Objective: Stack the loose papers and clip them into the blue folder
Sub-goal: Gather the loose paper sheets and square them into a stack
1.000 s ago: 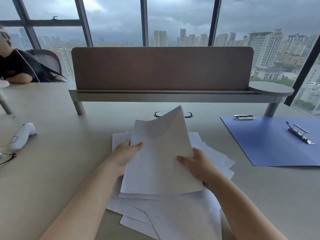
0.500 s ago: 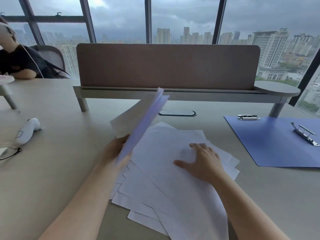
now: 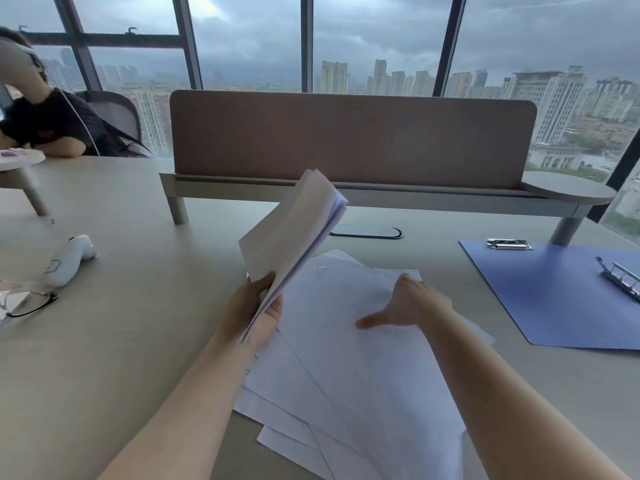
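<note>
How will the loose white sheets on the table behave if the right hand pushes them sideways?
The loose sheets look thin and fanned, so they would probably slide separately. On the smooth table they likely slip easily. The right hand lies flat on top.

The desk (image 3: 104, 341) looks like a smooth, matt beige laminate. The loose sheets (image 3: 363, 368) spread in the near middle are thin, plain white matt paper, as is the lifted sheaf (image 3: 291, 233). At far right, the blue folder (image 3: 554, 299) seems a smooth plastic with a soft sheen, and its clip (image 3: 621, 277) and the loose clip (image 3: 508, 244) beside it are shiny metal. The screen (image 3: 346, 140) at the far edge looks like matt brown felt cloth. At left, a white device (image 3: 69, 259) is glossy plastic.
</note>
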`<state>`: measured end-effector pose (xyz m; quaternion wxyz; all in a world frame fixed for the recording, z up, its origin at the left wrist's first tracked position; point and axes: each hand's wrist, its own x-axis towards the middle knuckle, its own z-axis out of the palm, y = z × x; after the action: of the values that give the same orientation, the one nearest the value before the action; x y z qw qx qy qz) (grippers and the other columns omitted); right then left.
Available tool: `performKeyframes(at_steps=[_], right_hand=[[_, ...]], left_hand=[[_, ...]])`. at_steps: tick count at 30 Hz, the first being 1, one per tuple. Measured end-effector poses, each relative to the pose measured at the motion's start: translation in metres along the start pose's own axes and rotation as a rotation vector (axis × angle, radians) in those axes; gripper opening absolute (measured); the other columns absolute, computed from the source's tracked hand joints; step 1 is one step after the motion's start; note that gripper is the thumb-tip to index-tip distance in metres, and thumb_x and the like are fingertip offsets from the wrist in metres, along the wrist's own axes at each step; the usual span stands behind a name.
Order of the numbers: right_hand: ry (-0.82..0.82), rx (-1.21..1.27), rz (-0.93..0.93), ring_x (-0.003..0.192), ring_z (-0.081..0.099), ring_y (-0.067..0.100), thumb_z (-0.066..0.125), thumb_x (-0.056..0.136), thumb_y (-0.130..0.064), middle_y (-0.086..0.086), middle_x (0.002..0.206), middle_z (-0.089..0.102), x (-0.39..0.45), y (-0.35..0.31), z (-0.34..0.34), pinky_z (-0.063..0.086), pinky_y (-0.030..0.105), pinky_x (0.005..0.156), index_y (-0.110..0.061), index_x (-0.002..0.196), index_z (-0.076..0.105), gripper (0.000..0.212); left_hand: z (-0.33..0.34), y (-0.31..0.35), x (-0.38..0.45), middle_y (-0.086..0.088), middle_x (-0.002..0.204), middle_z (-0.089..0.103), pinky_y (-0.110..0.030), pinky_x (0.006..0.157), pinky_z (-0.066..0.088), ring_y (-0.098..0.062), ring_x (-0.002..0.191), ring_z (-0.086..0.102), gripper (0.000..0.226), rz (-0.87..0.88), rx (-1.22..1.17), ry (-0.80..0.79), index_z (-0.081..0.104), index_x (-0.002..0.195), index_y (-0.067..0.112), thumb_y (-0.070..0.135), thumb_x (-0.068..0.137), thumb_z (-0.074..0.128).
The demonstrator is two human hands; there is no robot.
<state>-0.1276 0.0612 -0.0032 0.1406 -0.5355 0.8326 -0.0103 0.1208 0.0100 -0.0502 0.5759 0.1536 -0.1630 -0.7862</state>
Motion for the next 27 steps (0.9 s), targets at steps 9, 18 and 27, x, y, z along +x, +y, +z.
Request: performKeyframes(at_steps=[9, 18, 27], right_hand=[[0.004, 0.404, -0.137, 0.063, 0.047, 0.024, 0.077, 0.08, -0.032, 0.003, 0.069, 0.049, 0.019, 0.023, 0.004, 0.033, 0.029, 0.058, -0.012, 0.068, 0.049, 0.037], [0.0, 1.337, -0.163, 0.064, 0.058, 0.027, 0.061, 0.096, -0.021, 0.016, 0.078, 0.064, -0.004, 0.045, 0.011, 0.051, 0.034, 0.059, -0.009, 0.092, 0.074, 0.018], [-0.015, 1.647, -0.212, 0.084, 0.073, 0.028, 0.053, 0.099, -0.009, 0.012, 0.102, 0.078, -0.02, 0.036, 0.01, 0.06, 0.043, 0.08, -0.016, 0.102, 0.079, 0.027]], left_hand=[[0.0, 0.006, 0.005, -0.017, 0.097, 0.073, -0.023, 0.057, 0.055, -0.014, 0.063, 0.069, 0.027, 0.04, 0.462, 0.237, 0.057, 0.121, 0.009, 0.01, 0.094, 0.059], [0.017, -0.004, -0.003, -0.011, 0.105, 0.073, -0.032, 0.07, 0.058, -0.024, 0.083, 0.071, 0.019, 0.211, 0.761, 0.195, 0.069, 0.11, 0.017, 0.013, 0.096, 0.057], [0.031, -0.018, -0.012, 0.006, 0.099, 0.077, -0.031, 0.083, 0.053, -0.015, 0.092, 0.07, 0.019, 0.207, 0.979, 0.074, 0.075, 0.106, 0.022, 0.019, 0.095, 0.06]])
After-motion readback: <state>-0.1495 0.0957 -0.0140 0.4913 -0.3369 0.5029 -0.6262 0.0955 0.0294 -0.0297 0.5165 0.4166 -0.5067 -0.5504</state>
